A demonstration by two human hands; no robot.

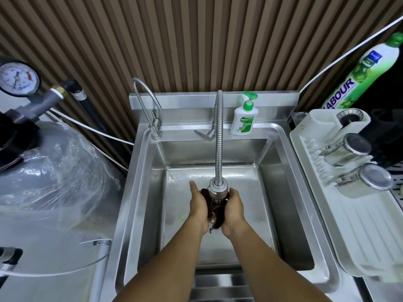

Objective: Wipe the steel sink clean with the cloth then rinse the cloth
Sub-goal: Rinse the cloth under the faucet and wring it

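Midway over the steel sink point(270, 153), left hand point(199, 207) and right hand point(234, 209) cup a dark cloth point(214, 211) beneath the flexible tap's spray head point(218, 189), the cloth looking limp, sodden and best gathered in a bunch.

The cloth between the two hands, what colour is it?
The cloth is dark brown, almost maroon. It shows best in the head view, the only one.
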